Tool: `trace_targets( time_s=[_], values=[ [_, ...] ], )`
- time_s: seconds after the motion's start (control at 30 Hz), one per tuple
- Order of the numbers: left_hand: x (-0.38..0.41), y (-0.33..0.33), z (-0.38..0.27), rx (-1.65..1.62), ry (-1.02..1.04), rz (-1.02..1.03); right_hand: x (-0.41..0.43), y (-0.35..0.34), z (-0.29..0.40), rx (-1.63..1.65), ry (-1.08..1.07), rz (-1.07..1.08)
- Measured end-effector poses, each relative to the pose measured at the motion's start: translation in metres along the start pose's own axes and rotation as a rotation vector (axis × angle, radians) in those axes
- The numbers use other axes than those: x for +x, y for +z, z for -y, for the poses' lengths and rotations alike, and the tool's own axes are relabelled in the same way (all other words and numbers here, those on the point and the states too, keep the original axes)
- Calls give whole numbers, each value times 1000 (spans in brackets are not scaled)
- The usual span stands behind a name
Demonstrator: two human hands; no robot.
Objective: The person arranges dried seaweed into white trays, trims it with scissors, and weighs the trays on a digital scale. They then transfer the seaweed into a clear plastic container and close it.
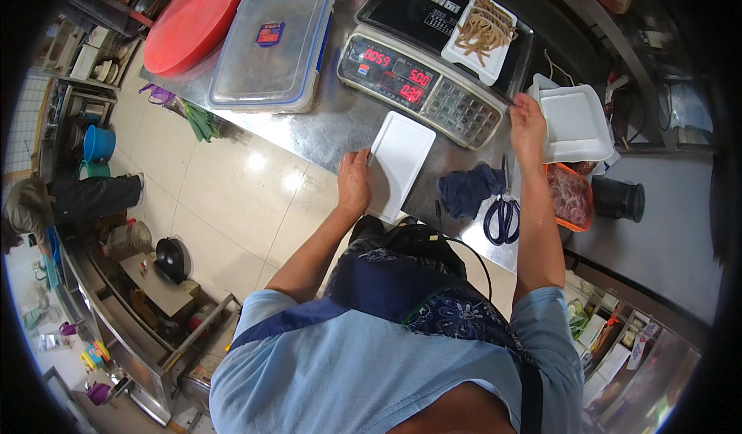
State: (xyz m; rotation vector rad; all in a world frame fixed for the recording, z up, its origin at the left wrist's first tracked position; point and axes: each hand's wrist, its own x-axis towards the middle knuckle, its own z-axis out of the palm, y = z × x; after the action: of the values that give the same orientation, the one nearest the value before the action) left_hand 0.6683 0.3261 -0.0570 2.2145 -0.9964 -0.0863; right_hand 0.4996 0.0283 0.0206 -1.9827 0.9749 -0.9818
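My left hand [355,185] grips the left edge of an empty white rectangular tray [402,158], which overhangs the near edge of the steel table [307,135]. At the right front corner of an electronic scale [420,86] is my right hand [528,124], its fingers curled; whether they pinch anything is hidden. On the scale's black platform, a second white tray [493,73] carries a pile of brown strips of food [486,27]. Red digits glow on the scale's display. Right of my right hand stands a white plastic basin [574,154] with a white tray inside.
A clear lidded container [272,45] and a red round lid or board [192,25] lie left. Near the front edge are a dark blue cloth [470,190] and scissors [502,220]. An orange tray of meat [568,193] adjoins a black cup [618,198]. A person [87,199] stands far left.
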Motion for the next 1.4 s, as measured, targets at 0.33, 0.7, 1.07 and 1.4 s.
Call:
trace_targets(
  time_s=[0.33,0.7,1.07,1.4],
  values=[
    [3,-1,-4,74,67,16,-65,-10,-21,78,98,-10],
    [9,-3,-5,182,64,63,-112,-5,-40,124,175,35],
    [14,-19,4,347,-86,136,-126,4,-29,95,193,141],
    [12,-25,30,173,-134,23,-124,13,-21,87,175,185]
  ],
)
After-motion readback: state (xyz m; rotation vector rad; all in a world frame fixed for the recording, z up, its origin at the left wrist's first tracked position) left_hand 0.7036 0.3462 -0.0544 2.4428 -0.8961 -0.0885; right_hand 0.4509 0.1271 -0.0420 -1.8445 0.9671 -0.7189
